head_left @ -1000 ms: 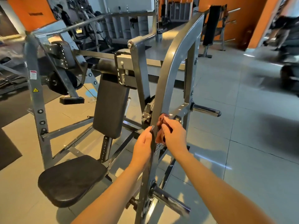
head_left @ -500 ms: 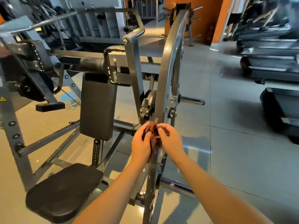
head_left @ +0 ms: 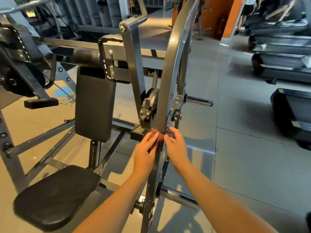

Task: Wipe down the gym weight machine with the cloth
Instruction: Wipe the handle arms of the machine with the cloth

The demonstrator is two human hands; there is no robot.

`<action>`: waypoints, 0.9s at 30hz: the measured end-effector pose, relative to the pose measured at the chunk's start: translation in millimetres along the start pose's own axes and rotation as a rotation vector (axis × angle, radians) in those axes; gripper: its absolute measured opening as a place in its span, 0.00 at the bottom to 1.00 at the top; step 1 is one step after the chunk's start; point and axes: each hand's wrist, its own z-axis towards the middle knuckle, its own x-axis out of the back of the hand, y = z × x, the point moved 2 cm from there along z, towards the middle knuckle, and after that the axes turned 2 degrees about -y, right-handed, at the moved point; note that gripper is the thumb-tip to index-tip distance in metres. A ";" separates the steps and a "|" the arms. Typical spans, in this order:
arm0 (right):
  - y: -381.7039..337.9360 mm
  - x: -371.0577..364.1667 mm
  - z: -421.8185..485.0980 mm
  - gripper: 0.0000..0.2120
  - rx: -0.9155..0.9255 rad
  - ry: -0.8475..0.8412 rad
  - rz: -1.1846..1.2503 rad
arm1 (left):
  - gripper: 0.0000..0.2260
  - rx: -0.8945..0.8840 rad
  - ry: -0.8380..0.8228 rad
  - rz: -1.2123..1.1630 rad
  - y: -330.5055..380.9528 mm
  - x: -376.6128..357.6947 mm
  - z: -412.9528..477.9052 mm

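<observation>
**At the lower stretch of the upright bar: cloth on the metal, both hands close**

Head view: the cloth [head_left: 159, 137], a small brown wad, sits against the left face of the machine's grey upright bar [head_left: 168, 81], just below the black pivot disc [head_left: 150, 105]. The left hand [head_left: 145, 148] holds it there, its grip closed on the cloth between thumb and fingers. The right hand [head_left: 175, 147] is at the bar's opposite side with its grip loose and spread, fingertips on the labelled plate [head_left: 168, 125] beside the cloth.

To do this stroke well, I judge the cloth should be wrapped round the bar's faces and drawn along its length with steady pressure, while the right hand steadies the frame and stays clear of the bolts [head_left: 178, 115] and the weight peg [head_left: 198, 100].

Both forearms reach forward and slightly inward, wrists nearly straight, the hands meeting on either side of the bar.
</observation>
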 end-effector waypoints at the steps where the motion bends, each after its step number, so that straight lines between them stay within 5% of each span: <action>1: 0.1 1.3 0.0 0.17 0.001 0.004 -0.005 | 0.25 0.009 0.005 0.008 -2.8 -0.4 -2.0; 8: -13.4 0.0 9.2 0.13 0.072 0.026 -0.044 | 0.21 -0.020 0.066 0.079 36.5 14.8 37.0; 13: 0.6 -0.7 4.6 0.13 0.022 0.046 0.011 | 0.19 -0.051 -0.036 0.168 27.4 3.6 31.7; 18: 12.7 -14.9 -4.6 0.19 -0.003 0.082 -0.002 | 0.17 0.035 -0.092 -0.012 6.9 7.5 1.8; 27: 13.6 -25.1 -15.9 0.15 -0.045 0.188 0.055 | 0.17 -0.032 -0.099 -0.065 29.4 26.2 44.1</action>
